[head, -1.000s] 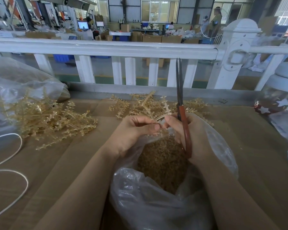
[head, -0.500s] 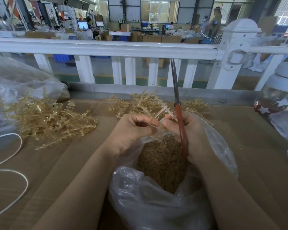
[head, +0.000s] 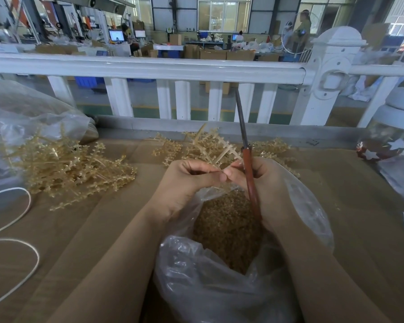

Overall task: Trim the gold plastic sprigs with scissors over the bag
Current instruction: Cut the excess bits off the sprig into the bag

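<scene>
Both hands meet over the open mouth of the clear plastic bag (head: 219, 287), and each grip is closed on something: the left hand (head: 187, 183) has its fingers curled in, pinching the stem of a gold sprig (head: 224, 152) between thumb and fingertips, while the right hand (head: 266, 180) is wrapped round the red handle of the scissors (head: 248, 169). The blades stand together and point up and away, tilted a little to the left, with their tip against the white railing (head: 149, 68) at the far side. The held sprig fans out beyond the fingers, just left of the scissor pivot, above the bag. Inside the bag lies a heap of small gold trimmings (head: 226, 229) (the bag's rim hides under both wrists, so its near edge is hard to trace). Just beyond the hands a loose cluster of sprigs (head: 273, 148) rests on the brown surface (head: 79, 241), and a larger pile (head: 68, 166) lies to the left, spilling from a second clear bag (head: 21, 117). White cord (head: 30, 250) loops at the near left. A glass jar with white stars (head: 392, 136) stands at the far right.
</scene>
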